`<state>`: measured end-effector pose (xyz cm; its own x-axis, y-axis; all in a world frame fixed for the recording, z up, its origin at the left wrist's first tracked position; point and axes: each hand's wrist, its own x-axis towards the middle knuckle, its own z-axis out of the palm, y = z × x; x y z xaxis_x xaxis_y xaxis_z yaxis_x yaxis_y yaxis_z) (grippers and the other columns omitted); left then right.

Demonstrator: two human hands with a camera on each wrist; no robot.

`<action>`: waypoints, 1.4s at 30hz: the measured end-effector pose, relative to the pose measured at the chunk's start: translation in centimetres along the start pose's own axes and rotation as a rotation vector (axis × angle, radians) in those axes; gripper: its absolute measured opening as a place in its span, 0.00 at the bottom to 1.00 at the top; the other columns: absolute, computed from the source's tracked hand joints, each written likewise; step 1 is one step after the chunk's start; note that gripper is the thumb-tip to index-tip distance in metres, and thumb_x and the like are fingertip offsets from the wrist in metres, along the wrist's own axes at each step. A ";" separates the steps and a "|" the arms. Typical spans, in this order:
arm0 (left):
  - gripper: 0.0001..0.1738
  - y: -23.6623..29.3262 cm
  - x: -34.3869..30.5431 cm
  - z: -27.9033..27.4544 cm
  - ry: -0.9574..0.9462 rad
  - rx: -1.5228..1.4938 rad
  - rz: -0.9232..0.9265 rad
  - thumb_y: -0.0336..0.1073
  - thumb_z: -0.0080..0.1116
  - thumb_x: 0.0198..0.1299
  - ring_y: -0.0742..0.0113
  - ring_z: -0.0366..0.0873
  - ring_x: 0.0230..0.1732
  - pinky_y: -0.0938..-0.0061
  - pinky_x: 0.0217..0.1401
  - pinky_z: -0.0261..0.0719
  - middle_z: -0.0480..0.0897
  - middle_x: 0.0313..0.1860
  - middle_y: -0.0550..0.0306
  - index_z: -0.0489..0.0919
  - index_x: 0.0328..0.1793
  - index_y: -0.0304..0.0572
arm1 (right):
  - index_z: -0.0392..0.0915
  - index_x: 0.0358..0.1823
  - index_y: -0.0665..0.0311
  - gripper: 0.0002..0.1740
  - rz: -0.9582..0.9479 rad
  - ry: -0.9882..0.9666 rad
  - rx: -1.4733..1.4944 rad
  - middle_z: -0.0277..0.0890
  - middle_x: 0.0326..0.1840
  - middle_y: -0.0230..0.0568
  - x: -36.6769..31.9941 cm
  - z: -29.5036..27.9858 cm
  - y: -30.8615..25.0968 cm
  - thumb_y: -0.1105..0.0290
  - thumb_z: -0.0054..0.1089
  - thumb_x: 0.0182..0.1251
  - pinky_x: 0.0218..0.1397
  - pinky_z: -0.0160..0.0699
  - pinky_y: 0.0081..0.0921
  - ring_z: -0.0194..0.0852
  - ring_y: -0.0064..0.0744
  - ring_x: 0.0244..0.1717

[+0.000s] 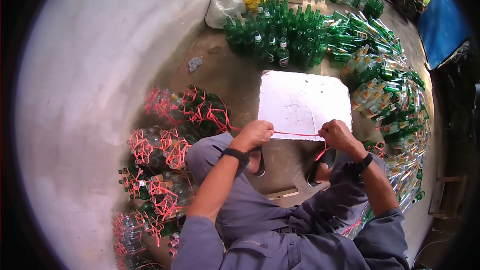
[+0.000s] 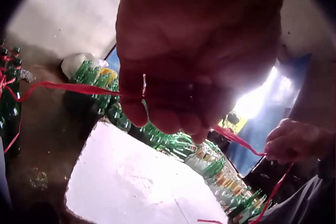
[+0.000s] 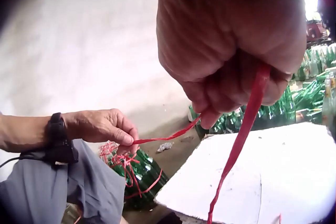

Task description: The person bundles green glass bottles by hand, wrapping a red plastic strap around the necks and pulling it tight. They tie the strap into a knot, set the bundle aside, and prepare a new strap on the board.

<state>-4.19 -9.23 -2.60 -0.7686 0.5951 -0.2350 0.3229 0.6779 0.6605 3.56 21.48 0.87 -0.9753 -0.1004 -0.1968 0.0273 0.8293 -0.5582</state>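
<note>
A red plastic string (image 1: 297, 134) runs nearly straight between the two hands, above the near edge of a white foam board (image 1: 305, 101). My left hand (image 1: 256, 134) grips one part of it with curled fingers; beyond that hand the string trails left towards tied green bottles (image 1: 204, 110) in the head view. My right hand (image 1: 338, 135) grips the other part, and a loose end (image 3: 239, 145) hangs below its fist in the right wrist view. In the left wrist view the string (image 2: 79, 88) comes out on both sides of the left fist.
Bundles of bottles tied with red string (image 1: 162, 145) stand at the left by the pale wall (image 1: 90, 95). Upright green bottles (image 1: 280, 30) stand behind the board. Many bottles (image 1: 400, 105) lie piled at the right. A wooden strip (image 1: 283, 193) lies on the floor between the feet.
</note>
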 end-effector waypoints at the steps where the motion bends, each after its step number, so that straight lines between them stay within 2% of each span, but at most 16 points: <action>1: 0.16 -0.6 0.2 0.4 -0.033 0.037 -0.009 0.43 0.56 0.62 0.38 0.83 0.47 0.52 0.53 0.79 0.86 0.40 0.37 0.87 0.45 0.42 | 0.86 0.30 0.69 0.13 0.019 -0.011 -0.082 0.82 0.30 0.61 0.1 0.5 0.2 0.65 0.62 0.63 0.42 0.82 0.46 0.82 0.61 0.33; 5: 0.16 -3.5 1.1 2.2 -0.096 0.033 -0.032 0.43 0.56 0.61 0.38 0.83 0.48 0.52 0.53 0.80 0.86 0.41 0.37 0.87 0.44 0.42 | 0.86 0.28 0.67 0.13 0.100 -0.052 -0.065 0.82 0.29 0.61 1.2 3.6 2.9 0.64 0.62 0.62 0.40 0.82 0.47 0.82 0.59 0.31; 7: 0.16 -4.8 1.3 3.1 -0.114 0.038 -0.051 0.43 0.56 0.60 0.38 0.84 0.47 0.53 0.53 0.80 0.86 0.41 0.37 0.87 0.44 0.41 | 0.86 0.29 0.71 0.18 0.021 -0.313 -0.192 0.82 0.23 0.55 2.1 5.5 4.5 0.59 0.67 0.63 0.35 0.81 0.42 0.85 0.46 0.28; 8: 0.17 -5.3 1.5 3.5 -0.124 0.045 -0.070 0.43 0.56 0.59 0.38 0.84 0.47 0.53 0.52 0.81 0.86 0.40 0.37 0.87 0.44 0.41 | 0.86 0.29 0.71 0.18 0.030 -0.314 -0.194 0.82 0.23 0.55 2.1 6.4 4.9 0.59 0.67 0.63 0.35 0.81 0.42 0.85 0.46 0.28; 10: 0.14 -6.2 1.5 4.7 -0.093 0.023 -0.070 0.37 0.55 0.54 0.38 0.85 0.46 0.51 0.51 0.81 0.86 0.41 0.37 0.89 0.39 0.41 | 0.85 0.29 0.72 0.24 0.543 -0.399 0.278 0.82 0.21 0.48 2.0 8.2 3.7 0.53 0.68 0.67 0.30 0.81 0.37 0.84 0.41 0.26; 11: 0.14 -6.7 1.6 5.3 -0.135 0.011 -0.096 0.37 0.56 0.54 0.39 0.85 0.46 0.51 0.51 0.81 0.87 0.41 0.38 0.89 0.40 0.43 | 0.85 0.29 0.72 0.24 0.553 -0.399 0.280 0.82 0.21 0.48 1.8 9.1 4.0 0.53 0.68 0.67 0.30 0.81 0.37 0.84 0.41 0.26; 13: 0.14 -7.4 1.8 6.4 -0.226 0.008 -0.165 0.38 0.56 0.54 0.38 0.85 0.48 0.51 0.54 0.81 0.87 0.42 0.40 0.90 0.41 0.47 | 0.81 0.41 0.75 0.28 0.682 -0.311 0.608 0.83 0.33 0.49 1.4 11.2 5.1 0.49 0.65 0.71 0.32 0.84 0.33 0.85 0.40 0.32; 14: 0.14 -7.7 1.9 6.9 -0.231 0.006 -0.163 0.38 0.56 0.54 0.38 0.85 0.48 0.51 0.54 0.81 0.87 0.42 0.40 0.90 0.41 0.47 | 0.81 0.41 0.75 0.28 0.688 -0.311 0.609 0.83 0.33 0.49 1.1 12.4 5.5 0.49 0.65 0.71 0.32 0.84 0.33 0.85 0.40 0.32; 17: 0.14 -8.0 1.7 8.3 -0.203 -0.014 -0.246 0.39 0.55 0.55 0.37 0.84 0.52 0.51 0.59 0.81 0.87 0.47 0.39 0.89 0.41 0.46 | 0.59 0.67 0.78 0.37 0.932 -0.092 1.431 0.69 0.61 0.62 1.9 18.0 8.7 0.52 0.61 0.75 0.49 0.88 0.44 0.81 0.50 0.49; 18: 0.14 -8.1 1.8 8.5 -0.215 -0.019 -0.249 0.39 0.55 0.55 0.37 0.84 0.52 0.51 0.59 0.81 0.87 0.47 0.39 0.89 0.41 0.46 | 0.59 0.67 0.78 0.37 0.946 -0.092 1.432 0.69 0.61 0.62 2.1 18.6 9.0 0.52 0.61 0.75 0.49 0.88 0.44 0.81 0.50 0.49; 20: 0.16 -8.3 2.0 9.1 -0.037 0.036 -0.377 0.38 0.53 0.56 0.36 0.83 0.53 0.50 0.60 0.80 0.86 0.47 0.37 0.89 0.42 0.45 | 0.58 0.68 0.73 0.34 0.997 0.213 1.697 0.67 0.61 0.62 2.9 19.7 9.6 0.52 0.58 0.78 0.50 0.87 0.46 0.81 0.52 0.49; 21: 0.16 -7.9 2.1 9.0 0.036 0.104 -0.504 0.37 0.51 0.56 0.35 0.83 0.52 0.49 0.60 0.80 0.86 0.46 0.35 0.89 0.41 0.43 | 0.61 0.67 0.69 0.29 1.020 0.269 1.698 0.70 0.59 0.62 3.2 19.9 9.7 0.53 0.55 0.80 0.49 0.88 0.45 0.81 0.53 0.48; 25: 0.16 -9.8 2.4 8.9 0.165 -0.172 -0.451 0.38 0.53 0.55 0.35 0.85 0.47 0.52 0.57 0.81 0.86 0.41 0.35 0.89 0.40 0.41 | 0.65 0.63 0.66 0.24 1.076 0.278 1.703 0.73 0.55 0.61 3.5 20.1 11.1 0.54 0.54 0.80 0.48 0.89 0.44 0.81 0.52 0.49; 32: 0.15 -9.6 3.5 9.5 0.304 -0.335 -0.415 0.39 0.57 0.55 0.42 0.86 0.41 0.58 0.50 0.81 0.86 0.35 0.37 0.87 0.37 0.35 | 0.71 0.56 0.70 0.22 1.038 0.428 1.586 0.82 0.45 0.58 3.8 19.2 10.9 0.56 0.57 0.79 0.31 0.92 0.36 0.87 0.51 0.35; 37: 0.16 -11.6 5.2 10.2 0.410 -0.625 -0.433 0.42 0.59 0.57 0.67 0.79 0.29 0.69 0.38 0.76 0.81 0.23 0.52 0.87 0.36 0.36 | 0.71 0.53 0.72 0.22 0.951 0.450 1.581 0.82 0.41 0.59 6.0 15.4 11.0 0.58 0.61 0.76 0.27 0.91 0.33 0.88 0.47 0.31; 42: 0.15 -10.3 5.7 10.1 0.412 -0.607 -0.369 0.40 0.57 0.61 0.67 0.80 0.28 0.70 0.37 0.77 0.82 0.23 0.54 0.87 0.36 0.35 | 0.72 0.49 0.71 0.20 0.959 0.442 1.534 0.83 0.40 0.57 7.8 13.0 12.0 0.58 0.59 0.77 0.22 0.87 0.27 0.88 0.42 0.30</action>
<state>-6.32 -8.45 -17.93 -0.9462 0.0933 -0.3098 -0.2544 0.3773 0.8905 -0.91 23.46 -17.85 -0.4818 0.3835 -0.7879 0.4374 -0.6738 -0.5955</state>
